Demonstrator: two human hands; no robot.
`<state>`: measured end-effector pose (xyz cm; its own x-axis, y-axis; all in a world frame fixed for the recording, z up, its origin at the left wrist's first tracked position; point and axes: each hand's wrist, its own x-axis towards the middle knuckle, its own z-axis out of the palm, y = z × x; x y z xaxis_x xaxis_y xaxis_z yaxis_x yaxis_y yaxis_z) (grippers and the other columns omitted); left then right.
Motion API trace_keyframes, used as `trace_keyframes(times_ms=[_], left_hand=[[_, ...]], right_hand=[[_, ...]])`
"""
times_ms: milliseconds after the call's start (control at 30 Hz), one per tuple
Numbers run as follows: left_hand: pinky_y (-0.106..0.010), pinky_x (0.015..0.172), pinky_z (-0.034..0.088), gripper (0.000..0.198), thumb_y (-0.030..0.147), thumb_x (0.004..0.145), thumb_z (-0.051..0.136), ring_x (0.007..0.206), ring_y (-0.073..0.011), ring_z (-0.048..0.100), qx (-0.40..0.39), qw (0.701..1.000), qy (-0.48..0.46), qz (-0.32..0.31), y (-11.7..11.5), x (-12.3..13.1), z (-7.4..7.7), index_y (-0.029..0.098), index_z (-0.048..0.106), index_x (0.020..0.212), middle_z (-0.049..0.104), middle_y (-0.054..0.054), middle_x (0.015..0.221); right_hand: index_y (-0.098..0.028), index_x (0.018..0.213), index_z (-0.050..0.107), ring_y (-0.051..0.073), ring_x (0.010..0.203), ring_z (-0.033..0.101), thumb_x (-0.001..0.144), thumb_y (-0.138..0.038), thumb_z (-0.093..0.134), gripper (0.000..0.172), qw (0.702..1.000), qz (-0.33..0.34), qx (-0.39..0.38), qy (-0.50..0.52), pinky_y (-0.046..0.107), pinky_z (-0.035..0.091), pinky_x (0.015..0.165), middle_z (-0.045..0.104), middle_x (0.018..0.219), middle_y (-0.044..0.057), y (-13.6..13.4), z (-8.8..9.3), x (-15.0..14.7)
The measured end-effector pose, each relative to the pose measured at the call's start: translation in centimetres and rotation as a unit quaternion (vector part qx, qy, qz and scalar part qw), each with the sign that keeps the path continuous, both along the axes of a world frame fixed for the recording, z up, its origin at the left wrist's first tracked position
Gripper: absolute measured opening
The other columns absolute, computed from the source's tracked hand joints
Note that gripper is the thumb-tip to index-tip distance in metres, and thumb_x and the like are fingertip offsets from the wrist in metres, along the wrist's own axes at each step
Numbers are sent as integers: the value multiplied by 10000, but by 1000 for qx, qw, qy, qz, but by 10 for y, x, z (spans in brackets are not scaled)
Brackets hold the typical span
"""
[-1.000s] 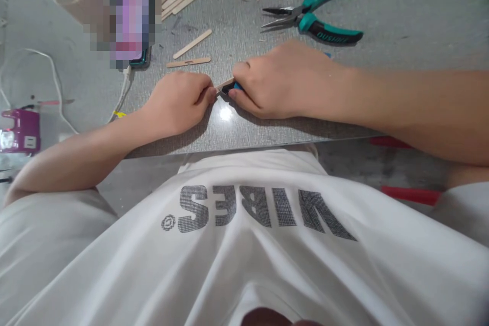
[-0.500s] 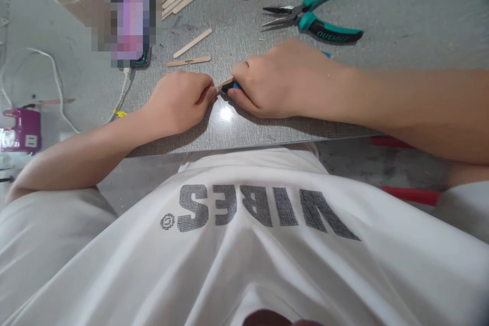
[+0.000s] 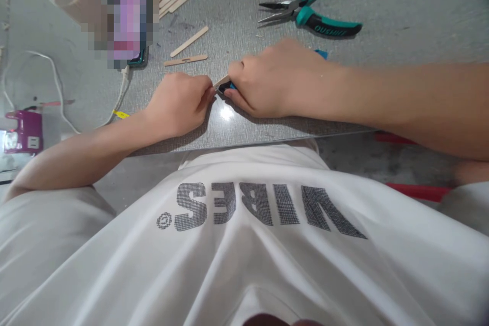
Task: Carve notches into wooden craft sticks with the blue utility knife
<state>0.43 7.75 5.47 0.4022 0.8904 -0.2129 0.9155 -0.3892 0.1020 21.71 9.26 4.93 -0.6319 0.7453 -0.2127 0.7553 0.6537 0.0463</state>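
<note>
Centre: above the near edge of the desk [image 3: 401, 15], the left hand [image 3: 179, 104] pinches a wooden stick [image 3: 221, 82], while the right hand [image 3: 275, 79] is closed round a blue-handled tool [image 3: 223, 87] meeting it. Over the past second the grips have scarcely altered, suggesting work on one spot. Beyond: two loose sticks [image 3: 189, 42]; upper right, spread pliers [image 3: 294, 7].

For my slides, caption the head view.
Right hand gripping a blue-black tool, a wooden stick between it and left hand; open pliers beyond.
</note>
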Motion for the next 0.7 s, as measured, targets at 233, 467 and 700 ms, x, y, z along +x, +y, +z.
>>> trace_keyframes(times_ms=[233,467,700], left_hand=[[-409,848,493,375,429,1062,375,892,-301,727,18,1000,-6,-4,-2,-2,-9,257,662,893,672,-67,751],[-446,846,484,488,517,1110,306,892,-313,716,25,999,20,-1,-4,-3,-12,247,697,995,715,-97,843],[-418,897,488,382,416,1105,359,961,-318,714,-2,1000,9,26,-8,3,-4,254,684,986,681,-80,798]], right_hand=[[-148,1436,721,361,1118,790,1095,-596,203,766,999,-24,12,36,456,569,907,820,1238,204,-3,-7,1],[-181,1454,709,379,1140,760,1090,-586,230,726,998,-40,-13,43,480,570,948,811,1273,215,-3,-4,0],[-110,1431,694,415,1106,773,1103,-551,258,701,998,-30,-10,50,488,572,914,799,1246,243,-2,-4,0]])
